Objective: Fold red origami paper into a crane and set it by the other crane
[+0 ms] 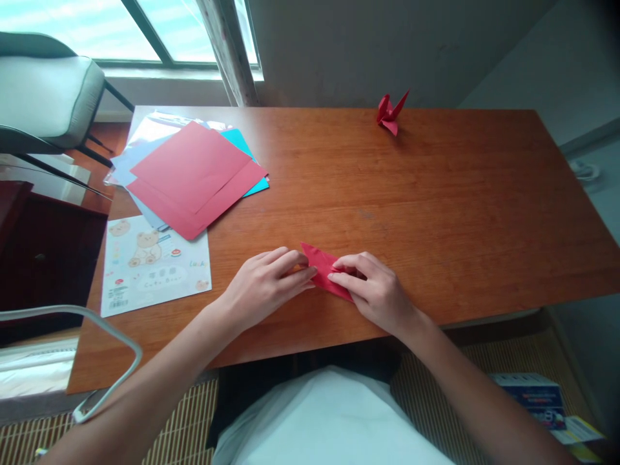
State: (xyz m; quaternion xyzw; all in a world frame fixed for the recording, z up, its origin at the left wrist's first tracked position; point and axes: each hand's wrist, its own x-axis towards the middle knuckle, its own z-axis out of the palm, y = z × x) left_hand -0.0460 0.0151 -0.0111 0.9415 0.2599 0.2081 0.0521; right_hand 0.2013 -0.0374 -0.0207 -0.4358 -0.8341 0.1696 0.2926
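A folded piece of red paper (320, 265) lies on the wooden table (436, 206) near its front edge. My left hand (264, 284) presses on its left side with fingers stretched flat over the fold. My right hand (372, 287) rests on its right part, fingers curled down onto the paper. Much of the paper is hidden under both hands.
A finished red paper crane (390, 113) stands at the table's far edge. A stack of red, blue and pale sheets (194, 174) lies at the back left, with a bear-printed package sheet (155, 265) in front of it. A grey chair (43, 90) stands by the window.
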